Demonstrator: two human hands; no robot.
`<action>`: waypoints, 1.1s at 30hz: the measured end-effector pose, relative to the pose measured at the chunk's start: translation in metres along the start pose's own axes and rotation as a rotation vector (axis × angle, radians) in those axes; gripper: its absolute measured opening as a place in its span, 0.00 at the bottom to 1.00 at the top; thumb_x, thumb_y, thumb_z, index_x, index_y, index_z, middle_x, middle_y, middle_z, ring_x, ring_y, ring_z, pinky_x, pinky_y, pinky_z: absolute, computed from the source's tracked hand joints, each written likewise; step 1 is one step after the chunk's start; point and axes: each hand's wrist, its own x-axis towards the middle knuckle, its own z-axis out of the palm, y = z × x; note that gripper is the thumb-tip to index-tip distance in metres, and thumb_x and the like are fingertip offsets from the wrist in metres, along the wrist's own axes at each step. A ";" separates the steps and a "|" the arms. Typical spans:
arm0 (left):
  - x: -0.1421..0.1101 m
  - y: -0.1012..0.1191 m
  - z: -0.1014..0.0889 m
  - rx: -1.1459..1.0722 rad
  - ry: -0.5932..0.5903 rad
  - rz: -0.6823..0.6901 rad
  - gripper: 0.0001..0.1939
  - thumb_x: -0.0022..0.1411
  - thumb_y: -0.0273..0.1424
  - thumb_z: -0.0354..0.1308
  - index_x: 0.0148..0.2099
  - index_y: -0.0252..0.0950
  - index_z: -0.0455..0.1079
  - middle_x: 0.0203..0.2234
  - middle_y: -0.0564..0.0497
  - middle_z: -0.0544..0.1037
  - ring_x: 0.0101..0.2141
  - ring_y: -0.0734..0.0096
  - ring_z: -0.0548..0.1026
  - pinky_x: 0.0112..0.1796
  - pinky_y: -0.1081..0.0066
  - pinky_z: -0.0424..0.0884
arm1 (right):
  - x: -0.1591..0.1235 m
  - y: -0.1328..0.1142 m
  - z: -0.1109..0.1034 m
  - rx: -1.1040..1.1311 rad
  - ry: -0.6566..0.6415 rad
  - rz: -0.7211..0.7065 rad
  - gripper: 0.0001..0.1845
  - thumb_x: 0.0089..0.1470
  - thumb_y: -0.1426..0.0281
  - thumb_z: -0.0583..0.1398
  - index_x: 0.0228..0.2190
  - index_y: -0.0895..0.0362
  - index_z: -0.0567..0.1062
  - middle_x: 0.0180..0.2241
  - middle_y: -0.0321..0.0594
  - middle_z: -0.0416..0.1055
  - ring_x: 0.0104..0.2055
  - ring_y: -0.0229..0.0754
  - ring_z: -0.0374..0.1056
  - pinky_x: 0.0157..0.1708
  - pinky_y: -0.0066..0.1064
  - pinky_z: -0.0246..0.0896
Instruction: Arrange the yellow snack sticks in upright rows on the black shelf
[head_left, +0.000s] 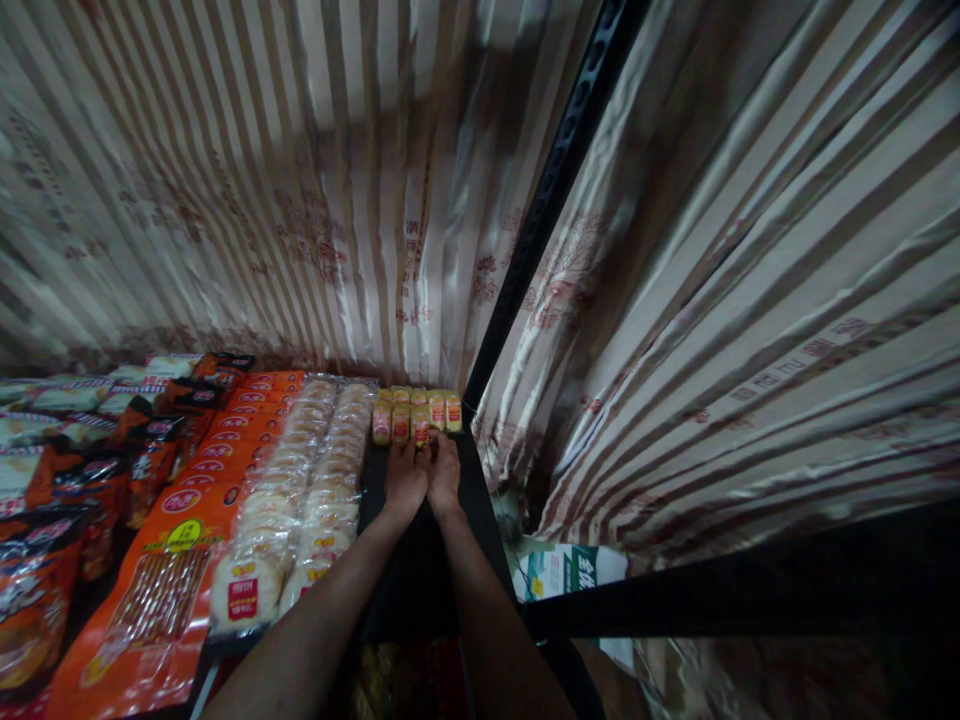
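Near packet (pixel 421 431) was seemingly being aligned by left hand (pixel 406 478), right hand (pixel 444 472) | grip couldn't be told | gentle squaring against far packets (pixel 401 396) seemed needed

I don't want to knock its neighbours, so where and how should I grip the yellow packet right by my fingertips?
Probably pinch the yellow packet by its side edges, coming from the front: it seems to stand upright, slightly forward of the neighbouring yellow packets, with more behind.
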 end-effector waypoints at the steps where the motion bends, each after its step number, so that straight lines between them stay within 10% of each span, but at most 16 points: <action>1: -0.001 0.001 -0.001 0.004 0.000 -0.002 0.19 0.61 0.31 0.44 0.51 0.32 0.66 0.51 0.41 0.66 0.51 0.66 0.65 0.53 0.70 0.58 | 0.000 0.000 -0.001 -0.001 0.000 -0.011 0.17 0.47 0.76 0.52 0.40 0.57 0.72 0.36 0.42 0.68 0.38 0.40 0.66 0.41 0.31 0.62; 33: -0.084 -0.005 -0.012 0.044 -0.039 -0.075 0.17 0.62 0.31 0.41 0.43 0.34 0.70 0.41 0.43 0.76 0.43 0.67 0.72 0.42 0.72 0.64 | -0.071 -0.018 -0.040 -0.044 -0.151 0.004 0.15 0.46 0.76 0.53 0.33 0.56 0.77 0.33 0.40 0.73 0.34 0.39 0.69 0.36 0.28 0.63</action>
